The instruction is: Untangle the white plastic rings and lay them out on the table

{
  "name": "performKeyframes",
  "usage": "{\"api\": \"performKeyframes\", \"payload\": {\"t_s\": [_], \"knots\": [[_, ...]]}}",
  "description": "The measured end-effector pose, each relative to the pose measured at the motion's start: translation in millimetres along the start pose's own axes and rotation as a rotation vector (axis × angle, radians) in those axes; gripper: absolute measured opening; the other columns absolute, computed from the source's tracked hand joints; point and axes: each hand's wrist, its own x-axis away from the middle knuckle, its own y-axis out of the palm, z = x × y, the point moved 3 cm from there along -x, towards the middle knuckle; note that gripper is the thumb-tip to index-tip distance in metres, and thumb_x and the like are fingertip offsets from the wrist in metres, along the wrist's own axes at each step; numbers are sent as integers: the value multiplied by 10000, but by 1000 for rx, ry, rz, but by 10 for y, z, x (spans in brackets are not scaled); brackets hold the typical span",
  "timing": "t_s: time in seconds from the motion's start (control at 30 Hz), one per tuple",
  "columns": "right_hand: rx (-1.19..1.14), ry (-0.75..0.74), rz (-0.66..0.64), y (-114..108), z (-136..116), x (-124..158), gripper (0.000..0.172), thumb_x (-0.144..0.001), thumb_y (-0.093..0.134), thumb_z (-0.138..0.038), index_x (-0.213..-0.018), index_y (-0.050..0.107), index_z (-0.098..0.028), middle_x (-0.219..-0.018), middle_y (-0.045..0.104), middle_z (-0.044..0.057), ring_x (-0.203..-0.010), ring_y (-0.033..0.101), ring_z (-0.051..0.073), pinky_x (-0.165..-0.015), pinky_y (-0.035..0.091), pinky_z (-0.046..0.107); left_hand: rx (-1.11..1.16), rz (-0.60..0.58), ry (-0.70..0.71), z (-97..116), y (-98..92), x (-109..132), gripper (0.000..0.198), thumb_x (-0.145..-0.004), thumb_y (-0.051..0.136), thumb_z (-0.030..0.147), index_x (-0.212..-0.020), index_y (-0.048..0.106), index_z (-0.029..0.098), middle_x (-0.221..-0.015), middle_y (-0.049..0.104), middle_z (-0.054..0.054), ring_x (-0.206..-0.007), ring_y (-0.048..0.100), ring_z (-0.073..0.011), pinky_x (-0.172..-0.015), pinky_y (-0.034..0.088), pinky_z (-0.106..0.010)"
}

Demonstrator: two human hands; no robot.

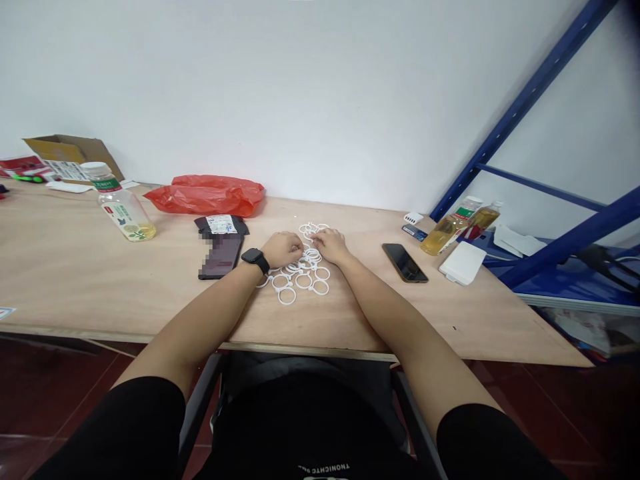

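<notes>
A cluster of thin white plastic rings [303, 281], several with small knobs on their rims, lies on the wooden table between and in front of my hands. My left hand [283, 250], with a black watch on the wrist, is at the cluster's left edge, its fingers curled together against a white ring. From the right, my right hand [330, 245] reaches in with thumb and fingers pinched at another white ring. A smaller group of white rings [307, 229] lies just beyond the hands. My fingers partly cover the rings they grip.
Left of the rings lie a dark phone [220, 257] and a red plastic bag [210, 195]. A drink bottle [123, 207] and cardboard box [75, 157] are farther left. Another phone [405, 262], a white case [463, 263], bottles [450, 227] and a blue metal frame [530, 80] are right.
</notes>
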Motion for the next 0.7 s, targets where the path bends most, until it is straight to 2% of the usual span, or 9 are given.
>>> {"api": "performKeyframes", "payload": {"t_s": [0.17, 0.37, 0.5, 0.6, 0.7], "knots": [[42, 20, 63, -176, -41, 124, 208, -910, 538, -273, -1017, 714, -247, -1077, 699, 67, -1066, 549, 252, -991, 328, 431, -69, 61, -103, -26, -57, 0, 232, -873, 560, 325, -900, 736, 177, -964, 724, -76, -918, 647, -219, -899, 492, -363], [-113, -59, 186, -300, -161, 225, 177, -886, 528, -216, -985, 675, -222, -1011, 707, 59, -1026, 569, 236, -998, 317, 422, -52, 242, -37, -28, -94, 4, 324, -870, 595, 297, -1161, 675, 181, -1176, 643, -115, -1089, 604, -256, -985, 477, -425], [-181, -219, 220, -320, -349, 257, 186, -819, 529, -136, -884, 686, -212, -941, 708, 56, -994, 577, 230, -991, 343, 405, -49, 214, 4, 16, -56, 0, 396, -870, 613, 277, -1256, 627, 191, -1314, 566, -135, -1167, 579, -265, -1007, 476, -424], [-226, -318, 236, -322, -446, 277, 183, -793, 548, -129, -858, 696, -216, -933, 710, 51, -975, 589, 225, -969, 376, 392, -19, 150, 17, 26, -32, -4, 344, -891, 596, 284, -1222, 645, 207, -1229, 626, -104, -1078, 629, -232, -949, 506, -379], [-263, -343, 276, -331, -456, 290, 153, -801, 610, -187, -917, 705, -222, -965, 720, 49, -977, 599, 228, -951, 400, 392, -2, 171, -22, 4, -49, -5, 271, -890, 612, 325, -1115, 686, 193, -1110, 681, -87, -985, 659, -217, -891, 523, -354]]}}
